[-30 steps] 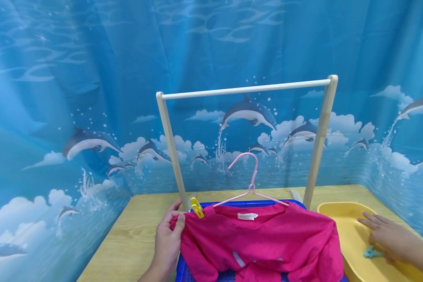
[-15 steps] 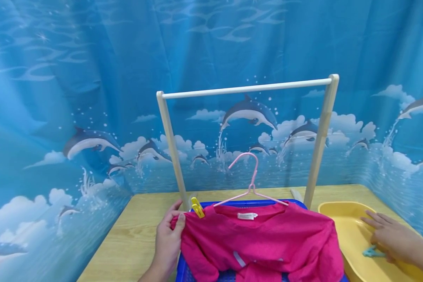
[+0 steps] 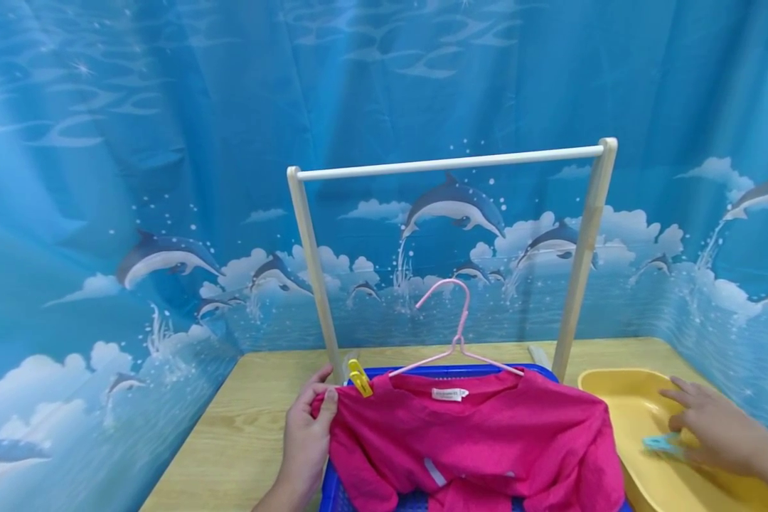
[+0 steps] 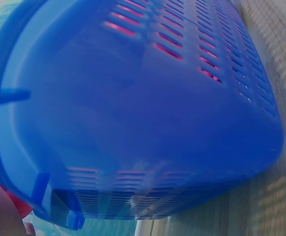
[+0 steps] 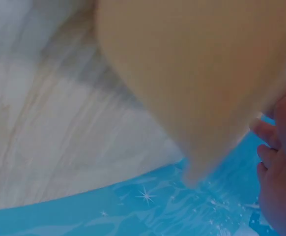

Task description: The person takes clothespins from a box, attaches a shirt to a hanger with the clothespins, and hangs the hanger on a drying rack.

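A magenta shirt [image 3: 473, 427] lies over the blue basket [image 3: 330, 491], with a pink hanger [image 3: 459, 341] inside its neck and the hook standing up. On the shirt's left shoulder sits a yellow clothespin [image 3: 360, 378]. My left hand [image 3: 304, 434] pinches the cloth at that same end, thumb on top. Over the yellow tray [image 3: 604, 398] at right, my right hand [image 3: 720, 427] holds a teal clothespin [image 3: 660, 444] by one end, its other end sticking out to the left. The hand partly hides the grip.
Behind the basket stands a wooden rack with a white rail [image 3: 448, 163]. A wood-grain table [image 3: 230, 419] carries everything. The dolphin-print curtain [image 3: 217, 142] hangs around the back and sides. In the left wrist view, the slotted basket wall [image 4: 133, 108] fills most of the picture.
My right hand has shifted a little within the tray, and the teal clothespin has moved left and turned with it. My left hand and the shirt stay put.
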The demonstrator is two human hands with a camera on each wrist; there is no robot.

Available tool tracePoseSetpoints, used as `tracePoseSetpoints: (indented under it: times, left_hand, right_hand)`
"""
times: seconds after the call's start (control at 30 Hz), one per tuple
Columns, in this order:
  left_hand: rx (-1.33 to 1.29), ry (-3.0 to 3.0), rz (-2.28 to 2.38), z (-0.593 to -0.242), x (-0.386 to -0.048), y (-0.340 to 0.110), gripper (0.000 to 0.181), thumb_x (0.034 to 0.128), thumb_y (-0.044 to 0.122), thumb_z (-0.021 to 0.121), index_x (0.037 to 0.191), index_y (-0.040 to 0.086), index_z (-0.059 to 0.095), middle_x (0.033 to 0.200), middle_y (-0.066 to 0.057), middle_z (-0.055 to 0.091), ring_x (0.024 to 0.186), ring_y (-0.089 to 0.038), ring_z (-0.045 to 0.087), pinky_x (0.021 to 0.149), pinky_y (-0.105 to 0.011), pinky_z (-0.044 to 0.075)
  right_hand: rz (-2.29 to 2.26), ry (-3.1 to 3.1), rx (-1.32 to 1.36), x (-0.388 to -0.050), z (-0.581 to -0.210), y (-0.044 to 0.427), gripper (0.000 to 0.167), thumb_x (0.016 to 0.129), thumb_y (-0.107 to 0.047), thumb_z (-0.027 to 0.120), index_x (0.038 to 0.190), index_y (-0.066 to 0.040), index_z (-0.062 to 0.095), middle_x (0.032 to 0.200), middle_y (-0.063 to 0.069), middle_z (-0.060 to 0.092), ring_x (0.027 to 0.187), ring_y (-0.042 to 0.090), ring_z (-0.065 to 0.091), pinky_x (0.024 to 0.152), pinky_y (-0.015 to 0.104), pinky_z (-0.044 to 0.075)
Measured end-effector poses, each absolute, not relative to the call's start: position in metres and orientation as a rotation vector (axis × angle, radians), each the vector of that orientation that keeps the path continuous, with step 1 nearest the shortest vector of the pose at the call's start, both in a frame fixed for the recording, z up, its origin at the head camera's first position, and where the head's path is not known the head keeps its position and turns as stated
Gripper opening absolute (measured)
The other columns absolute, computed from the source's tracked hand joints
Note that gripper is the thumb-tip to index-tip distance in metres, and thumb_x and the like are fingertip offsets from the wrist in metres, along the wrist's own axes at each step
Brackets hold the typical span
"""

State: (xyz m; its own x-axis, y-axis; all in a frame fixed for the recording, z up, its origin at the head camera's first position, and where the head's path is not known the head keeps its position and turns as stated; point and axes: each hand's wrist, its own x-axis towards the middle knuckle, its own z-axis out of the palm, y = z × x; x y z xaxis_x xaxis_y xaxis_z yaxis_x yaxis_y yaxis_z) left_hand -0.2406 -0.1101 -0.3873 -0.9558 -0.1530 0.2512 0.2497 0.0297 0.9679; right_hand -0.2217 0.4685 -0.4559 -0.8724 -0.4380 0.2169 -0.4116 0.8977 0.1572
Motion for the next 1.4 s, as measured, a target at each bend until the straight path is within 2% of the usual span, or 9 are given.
tracePoseSetpoints:
  times: [0.1,0.17,0.23,0.33,0.97,1.03,1.13,1.27,1.4]
  left_hand:
    - [-0.083,-2.032,-2.005,-0.388,-0.24,-0.11,0.018,0.1004,0.007,0.051,0.096,-0.008,0.061,0.143,-0.012,0.047,0.13,-0.036,0.044,0.086,-0.016,0.049]
    - [-0.074,-2.028,-2.001,-0.389,-0.24,-0.11,0.018,0.1004,0.006,0.051,0.096,-0.008,0.061,0.143,-0.012,0.048,0.127,-0.034,0.047,0.084,-0.016,0.049]
    - [-0.074,-2.018,-1.995,-0.39,-0.241,-0.109,0.017,0.1003,0.006,0.051,0.095,-0.008,0.06,0.141,-0.012,0.049,0.124,-0.032,0.05,0.083,-0.016,0.05]
    - [-0.084,-2.005,-1.986,-0.39,-0.24,-0.108,0.017,0.1,0.005,0.051,0.093,-0.009,0.06,0.139,-0.014,0.05,0.121,-0.03,0.051,0.083,-0.016,0.05]
    - [-0.044,-2.008,-2.025,-0.389,-0.24,-0.108,0.018,0.1011,0.005,0.049,0.096,-0.009,0.059,0.137,-0.014,0.051,0.124,-0.033,0.048,0.084,-0.015,0.049]
    - [-0.055,-2.004,-2.017,-0.389,-0.24,-0.107,0.017,0.1008,0.004,0.049,0.096,-0.009,0.059,0.136,-0.015,0.051,0.123,-0.033,0.048,0.084,-0.015,0.048]
    - [-0.062,-2.013,-2.0,-0.388,-0.24,-0.107,0.017,0.1008,0.005,0.05,0.095,-0.008,0.06,0.136,-0.015,0.051,0.123,-0.033,0.048,0.084,-0.014,0.048]
    - [-0.062,-2.024,-1.991,-0.388,-0.24,-0.108,0.017,0.1007,0.004,0.049,0.095,-0.008,0.06,0.135,-0.015,0.052,0.125,-0.033,0.047,0.085,-0.013,0.047]
    - [-0.091,-2.019,-1.981,-0.389,-0.24,-0.108,0.018,0.1008,0.003,0.049,0.096,-0.01,0.06,0.135,-0.015,0.051,0.126,-0.034,0.046,0.086,-0.013,0.046]
  right_hand:
    - [-0.093,-2.7,0.606,-0.221,-0.451,0.463,0.032,0.054,-0.02,0.091,0.072,-0.021,0.064,0.116,0.027,0.059,0.123,0.06,0.033,0.107,0.031,-0.022]
    - [-0.043,-2.661,0.57,-0.221,-0.445,0.457,0.032,0.055,-0.019,0.091,0.074,-0.019,0.065,0.115,0.026,0.059,0.123,0.058,0.035,0.115,0.054,-0.003]
    - [0.02,-2.67,0.512,-0.22,-0.437,0.451,0.03,0.059,-0.02,0.09,0.075,-0.019,0.065,0.117,0.025,0.059,0.124,0.057,0.035,0.106,0.068,0.018]
    - [0.088,-2.685,0.461,-0.218,-0.425,0.44,0.03,0.063,-0.022,0.088,0.077,-0.02,0.062,0.116,0.024,0.059,0.119,0.056,0.04,0.087,0.071,0.034]
    - [0.434,-2.555,0.415,-0.212,-0.377,0.394,0.023,0.077,-0.021,0.083,0.091,-0.017,0.065,0.114,0.015,0.062,0.108,0.039,0.049,0.077,0.06,0.043]
    - [0.501,-2.564,0.389,-0.212,-0.374,0.389,0.021,0.08,-0.021,0.08,0.094,-0.017,0.065,0.118,0.014,0.061,0.11,0.033,0.048,0.077,0.059,0.043]
    - [0.602,-2.557,0.359,-0.211,-0.369,0.383,0.019,0.083,-0.021,0.078,0.099,-0.018,0.066,0.122,0.009,0.058,0.114,0.012,0.045,0.078,0.059,0.042]
    - [0.692,-2.536,0.353,-0.209,-0.366,0.374,0.022,0.085,-0.021,0.076,0.105,-0.022,0.066,0.123,-0.014,0.052,0.111,-0.016,0.033,0.078,0.056,0.043]
    - [0.798,-2.534,0.35,-0.208,-0.364,0.367,0.021,0.088,-0.02,0.072,0.108,-0.022,0.065,0.121,-0.03,0.046,0.11,-0.022,0.028,0.08,0.06,0.041]
